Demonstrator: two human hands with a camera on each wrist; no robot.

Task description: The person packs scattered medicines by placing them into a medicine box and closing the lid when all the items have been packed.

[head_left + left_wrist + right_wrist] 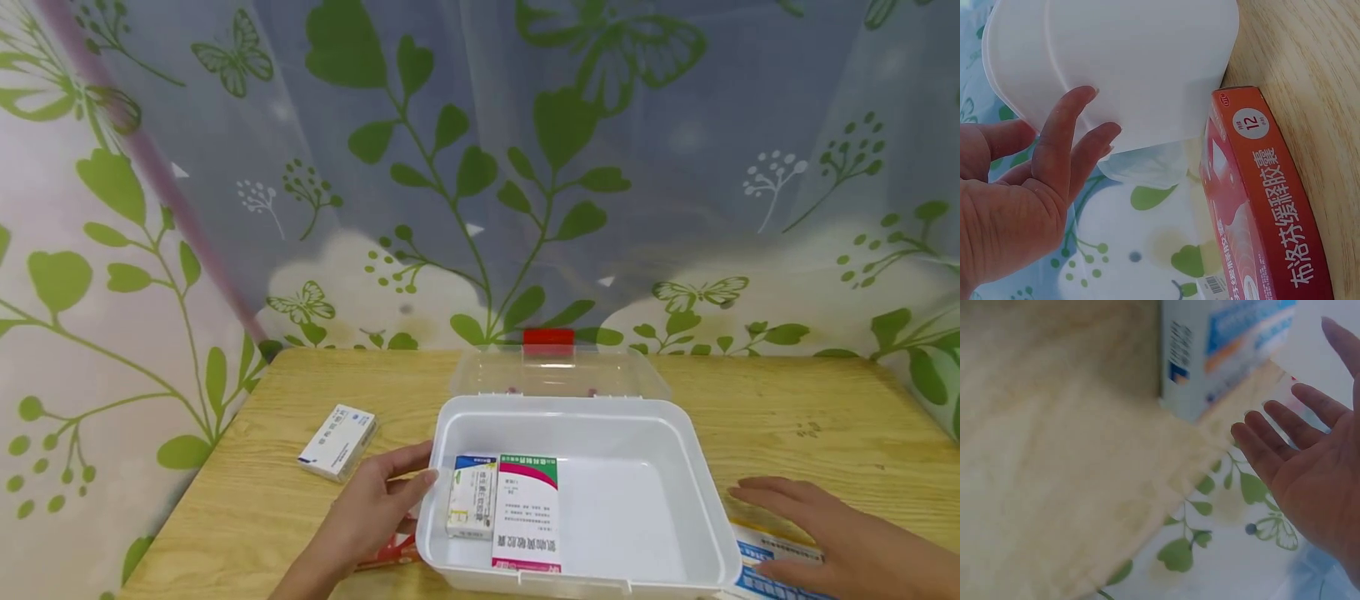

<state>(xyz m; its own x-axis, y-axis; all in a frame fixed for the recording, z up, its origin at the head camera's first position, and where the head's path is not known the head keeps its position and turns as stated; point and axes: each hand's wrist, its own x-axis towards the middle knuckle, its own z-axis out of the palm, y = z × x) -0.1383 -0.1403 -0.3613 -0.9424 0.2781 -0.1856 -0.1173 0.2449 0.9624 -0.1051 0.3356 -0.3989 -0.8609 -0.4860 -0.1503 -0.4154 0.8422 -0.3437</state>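
Observation:
A white plastic storage box (637, 500) stands with its clear lid (600, 372) tipped back. Inside, at the left, lie a small white-and-blue medicine box (471, 498) and a white, green and pink medicine box (527, 512). My left hand (378, 508) is at the storage box's left side, its loosely bent fingers (1063, 134) against the outer wall. Below that hand, a red ibuprofen capsule box (1272, 194) is on the table. To the right, my right hand (840, 533) spreads its fingers over a blue-and-white medicine box (772, 562), holding nothing.
Farther left on the wooden table (750, 433) lies another white medicine box (339, 442). A red latch (548, 342) sits on the lid's far edge. Behind the table hangs a leaf-patterned curtain (465, 192).

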